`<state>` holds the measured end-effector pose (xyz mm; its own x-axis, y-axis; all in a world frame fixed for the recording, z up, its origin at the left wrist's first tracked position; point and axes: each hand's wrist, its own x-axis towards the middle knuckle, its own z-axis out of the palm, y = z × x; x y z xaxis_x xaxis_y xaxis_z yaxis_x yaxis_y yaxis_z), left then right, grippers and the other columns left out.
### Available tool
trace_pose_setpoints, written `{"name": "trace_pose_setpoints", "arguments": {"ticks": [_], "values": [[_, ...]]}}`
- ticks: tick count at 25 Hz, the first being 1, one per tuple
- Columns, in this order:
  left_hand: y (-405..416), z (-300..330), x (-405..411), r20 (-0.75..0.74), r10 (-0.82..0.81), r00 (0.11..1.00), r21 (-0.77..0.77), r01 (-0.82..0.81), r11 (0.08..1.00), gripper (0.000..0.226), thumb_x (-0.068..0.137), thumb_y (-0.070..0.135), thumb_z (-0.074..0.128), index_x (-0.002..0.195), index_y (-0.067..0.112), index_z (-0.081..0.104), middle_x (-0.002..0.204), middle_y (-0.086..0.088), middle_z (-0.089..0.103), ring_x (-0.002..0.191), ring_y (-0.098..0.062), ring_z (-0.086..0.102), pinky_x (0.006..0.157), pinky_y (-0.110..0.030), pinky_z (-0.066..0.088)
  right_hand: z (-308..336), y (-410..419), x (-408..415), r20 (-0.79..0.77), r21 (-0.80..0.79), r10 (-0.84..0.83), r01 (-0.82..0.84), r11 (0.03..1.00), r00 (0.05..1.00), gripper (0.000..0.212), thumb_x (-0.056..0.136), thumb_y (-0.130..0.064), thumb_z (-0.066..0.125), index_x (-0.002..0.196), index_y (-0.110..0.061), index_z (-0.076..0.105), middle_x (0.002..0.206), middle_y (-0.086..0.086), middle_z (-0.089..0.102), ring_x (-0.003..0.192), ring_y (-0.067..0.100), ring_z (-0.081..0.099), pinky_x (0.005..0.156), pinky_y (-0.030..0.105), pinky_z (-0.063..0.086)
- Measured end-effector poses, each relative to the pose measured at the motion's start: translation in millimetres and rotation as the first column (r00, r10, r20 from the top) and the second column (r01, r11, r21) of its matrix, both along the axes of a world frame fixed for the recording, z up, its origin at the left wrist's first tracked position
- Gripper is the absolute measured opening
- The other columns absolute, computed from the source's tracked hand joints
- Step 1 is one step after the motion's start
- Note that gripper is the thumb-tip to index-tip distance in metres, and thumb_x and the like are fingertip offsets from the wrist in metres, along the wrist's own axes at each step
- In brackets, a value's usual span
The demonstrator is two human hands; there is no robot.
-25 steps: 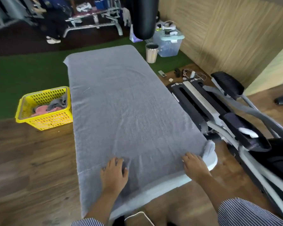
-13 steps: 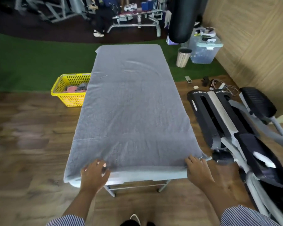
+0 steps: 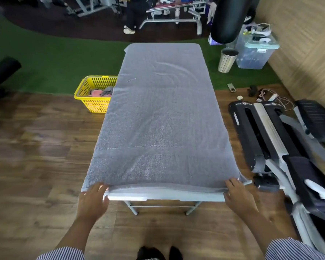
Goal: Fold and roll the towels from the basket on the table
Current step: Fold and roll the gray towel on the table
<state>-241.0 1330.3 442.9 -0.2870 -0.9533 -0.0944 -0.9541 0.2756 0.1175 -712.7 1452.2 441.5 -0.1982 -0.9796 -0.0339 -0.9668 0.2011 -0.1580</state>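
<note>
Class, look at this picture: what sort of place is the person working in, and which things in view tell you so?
Most likely a gym. A black punching bag hangs at the back, a weight bench stands on the dark mat behind the green turf, and an elliptical trainer sits right of the towel-covered table.

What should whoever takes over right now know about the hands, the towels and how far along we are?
Left hand: on the near left corner of the grey towel; grip unclear.
Right hand: on the near right corner; grip also unclear.
The grey towel lies flat over the whole table, with light wrinkles near the far end.
Yellow basket stands on the floor left of the table, with pink and grey towels inside.
Done: one towel spread. Left: fold and roll it, then the basket's towels.
</note>
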Motion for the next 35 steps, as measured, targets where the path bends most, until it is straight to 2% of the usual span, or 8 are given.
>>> {"name": "trace_pose_setpoints", "arguments": {"ticks": [3,6,11,14,18,26,32,35], "values": [[-3.3,-2.7,6.2,-0.016,-0.046,0.999,-0.125,0.044,0.991,0.028,0.076,0.028,0.041,0.097,0.02,0.058,0.094,-0.002,0.067,0.08,-0.025,0.068,0.061,-0.043,0.051,-1.3,-1.1,-0.2,0.067,-0.014,-0.016,0.017,1.0,0.998,0.029,0.055,0.0,0.078,0.077,-0.008,0.06,0.076,0.006,0.057,0.067,0.026,0.059,0.047,0.028,0.047],[-14.5,-4.3,4.6,0.029,-0.086,0.996,-0.184,0.09,0.979,0.02,0.077,0.013,0.058,0.095,0.022,0.059,0.09,0.001,0.065,0.08,-0.025,0.067,0.068,-0.043,0.048,-1.7,-3.8,1.4,0.143,-0.029,-0.065,0.07,0.997,0.988,0.02,0.065,-0.001,0.073,0.077,-0.009,0.059,0.076,0.004,0.055,0.067,0.024,0.056,0.048,0.026,0.039],[-23.5,-13.1,31.1,0.128,-0.16,0.979,-0.14,0.178,0.974,0.048,0.055,-0.002,0.057,0.094,0.023,0.068,0.087,0.003,0.063,0.082,-0.026,0.064,0.068,-0.044,0.045,-3.2,3.1,12.4,0.239,-0.006,-0.133,0.139,0.99,0.962,0.024,0.07,-0.014,0.067,0.068,-0.021,0.044,0.069,-0.008,0.042,0.054,0.019,0.043,0.041,0.021,0.026],[-28.0,-14.2,47.4,0.09,-0.203,0.975,-0.159,0.215,0.964,0.041,0.064,0.014,0.039,0.098,0.023,0.061,0.09,0.002,0.064,0.083,-0.025,0.062,0.069,-0.044,0.044,-7.0,10.5,11.0,0.249,0.067,-0.142,0.129,0.989,0.958,0.023,0.072,-0.019,0.063,0.071,-0.024,0.041,0.074,-0.008,0.043,0.058,0.018,0.046,0.046,0.027,0.036],[-31.2,-16.9,52.2,0.049,-0.262,0.964,-0.218,0.266,0.939,0.041,0.068,0.014,0.04,0.106,0.026,0.052,0.097,0.004,0.063,0.09,-0.024,0.06,0.07,-0.044,0.043,-2.5,18.9,1.5,0.151,0.003,-0.137,0.138,0.99,0.979,0.022,0.068,-0.007,0.074,0.088,-0.014,0.067,0.095,-0.001,0.064,0.072,0.018,0.065,0.06,0.028,0.054],[-28.7,-16.3,39.9,-0.018,-0.152,0.988,-0.241,0.144,0.96,0.033,0.073,0.017,0.043,0.104,0.023,0.053,0.096,0.001,0.065,0.091,-0.019,0.053,0.075,-0.042,0.04,-12.9,22.8,-17.6,0.144,-0.086,-0.079,0.092,0.992,0.986,0.039,0.087,-0.033,0.039,0.097,-0.01,0.069,0.104,0.002,0.062,0.101,0.02,0.056,0.092,0.025,0.04],[-19.5,-12.3,46.8,0.008,-0.095,0.995,-0.248,0.094,0.964,0.041,0.066,0.008,0.036,0.1,0.025,0.052,0.086,0.001,0.068,0.074,-0.02,0.068,0.073,-0.043,0.038,-3.9,25.6,-23.1,0.218,-0.11,-0.008,0.033,0.993,0.976,0.034,0.087,-0.032,0.038,0.09,-0.015,0.066,0.09,-0.009,0.057,0.088,0.004,0.046,0.088,0.029,0.037],[-21.4,-14.4,49.4,0.028,-0.027,0.999,-0.235,0.033,0.971,0.04,0.065,0.007,0.037,0.095,0.02,0.058,0.087,-0.004,0.068,0.073,-0.026,0.068,0.07,-0.047,0.038,1.8,21.7,-22.4,0.28,-0.132,-0.023,0.062,0.989,0.96,0.031,0.087,-0.033,0.041,0.087,-0.014,0.066,0.087,-0.011,0.054,0.081,-0.002,0.043,0.08,0.015,0.035]]}}
